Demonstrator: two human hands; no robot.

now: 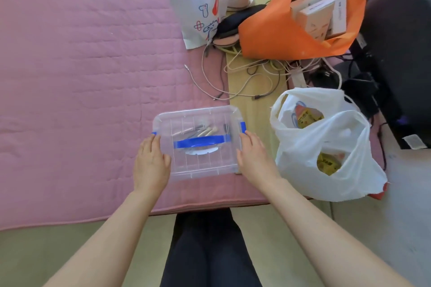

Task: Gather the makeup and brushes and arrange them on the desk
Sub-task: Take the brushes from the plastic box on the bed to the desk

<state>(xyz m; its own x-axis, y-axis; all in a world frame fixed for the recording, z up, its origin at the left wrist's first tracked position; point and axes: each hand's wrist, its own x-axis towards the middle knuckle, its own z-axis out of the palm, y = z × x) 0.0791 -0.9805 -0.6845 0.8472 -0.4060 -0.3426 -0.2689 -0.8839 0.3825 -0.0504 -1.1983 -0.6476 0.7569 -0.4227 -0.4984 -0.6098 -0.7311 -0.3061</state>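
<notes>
Box [200, 168], brushes [205, 132] perhaps inside, between hands [151, 162] [253, 158]

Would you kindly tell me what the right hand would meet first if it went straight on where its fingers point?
Most likely the blue clip on the clear box, just beyond the right hand; depth is unclear.

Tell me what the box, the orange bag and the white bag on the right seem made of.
The box: clear hard plastic, glossy; its contents show through the lid. The orange bag: probably non-woven fabric, matte, holding soft broad folds. The white bag: thin plastic film, crinkled, with a slight sheen, faintly translucent.
</notes>
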